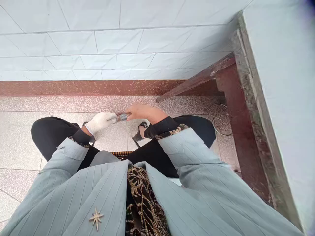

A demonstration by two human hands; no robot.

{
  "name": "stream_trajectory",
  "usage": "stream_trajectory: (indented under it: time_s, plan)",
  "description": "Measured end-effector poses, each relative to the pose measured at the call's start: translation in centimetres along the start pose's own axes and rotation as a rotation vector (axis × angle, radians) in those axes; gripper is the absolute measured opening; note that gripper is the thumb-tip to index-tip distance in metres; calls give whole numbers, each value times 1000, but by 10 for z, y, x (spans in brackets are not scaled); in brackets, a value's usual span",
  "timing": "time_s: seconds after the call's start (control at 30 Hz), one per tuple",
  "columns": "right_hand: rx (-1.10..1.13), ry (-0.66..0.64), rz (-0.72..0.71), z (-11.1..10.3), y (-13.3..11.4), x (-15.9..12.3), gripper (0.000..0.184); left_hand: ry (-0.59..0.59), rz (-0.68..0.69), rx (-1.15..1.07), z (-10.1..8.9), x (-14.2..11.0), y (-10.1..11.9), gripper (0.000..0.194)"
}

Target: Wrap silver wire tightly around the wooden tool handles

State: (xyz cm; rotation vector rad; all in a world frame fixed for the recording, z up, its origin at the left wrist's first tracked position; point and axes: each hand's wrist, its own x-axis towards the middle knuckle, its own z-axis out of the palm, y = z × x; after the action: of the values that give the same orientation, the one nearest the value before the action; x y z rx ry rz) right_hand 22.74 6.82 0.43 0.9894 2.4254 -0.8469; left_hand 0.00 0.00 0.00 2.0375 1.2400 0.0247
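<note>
My left hand, in a white knit glove, is closed around one end of a brown rod. Grey wire or cord is wound in a tight band around the rod, close to the other end. There my bare right hand grips it with bent fingers. Between the two hands only a short length of the rod shows, held roughly level above the floor in front of my knees. The ends inside my hands are hidden.
I sit with knees apart on a seat with a woven edge. A white tiled wall stands ahead. On the right are a dark red wooden table frame with a slanted leg and a loose loop of wire on the speckled floor.
</note>
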Motion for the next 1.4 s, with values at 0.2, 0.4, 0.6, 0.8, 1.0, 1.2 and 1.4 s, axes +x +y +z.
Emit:
stream_trajectory:
  time_s: [0.2, 0.4, 0.6, 0.8, 1.0, 1.2, 1.4]
  plan:
    - [632, -254, -328, -9, 2, -22, 20, 93, 48, -265, 2, 1, -7, 25]
    - [1133, 604, -15, -13, 15, -19, 20, 131, 24, -408, 7, 1, -6, 34]
    - [476, 539, 269, -5, 12, -3, 12, -50, 81, -313, 7, 0, -1, 27]
    - [90, 86, 36, 8, -3, 3, 9, 5, 70, -290, 2, -2, -3, 27]
    - [549, -235, -314, -2, 1, -15, 13, 173, -63, -302, -1, 2, -9, 24]
    - [1190, 575, -112, -10, 11, -15, 21, 130, -44, -445, 6, 2, -7, 28]
    - [787, 649, 254, -6, 17, 0, 11, -40, 9, -416, 8, -3, 2, 25]
